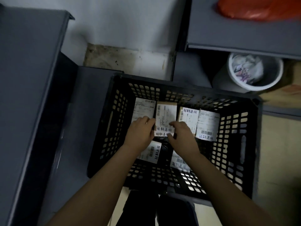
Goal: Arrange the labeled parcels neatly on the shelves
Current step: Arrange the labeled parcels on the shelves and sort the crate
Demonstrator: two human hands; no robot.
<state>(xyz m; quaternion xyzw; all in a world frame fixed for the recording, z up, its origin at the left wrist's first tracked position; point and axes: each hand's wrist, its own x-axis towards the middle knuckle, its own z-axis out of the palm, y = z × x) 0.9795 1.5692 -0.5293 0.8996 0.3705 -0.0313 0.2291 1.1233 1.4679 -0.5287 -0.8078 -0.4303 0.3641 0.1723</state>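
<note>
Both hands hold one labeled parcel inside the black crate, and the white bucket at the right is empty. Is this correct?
In the head view the white bucket holds crumpled waste, so it is not empty. The left hand and right hand do hold one labeled parcel inside the black crate.

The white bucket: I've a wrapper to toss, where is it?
Head view, upper right: the white bucket stands beyond the black crate's far right corner, partly under the grey shelf.

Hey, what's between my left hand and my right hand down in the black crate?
In the head view, a labeled parcel sits between the left hand and right hand inside the black crate; both hands hold its edges.
</note>
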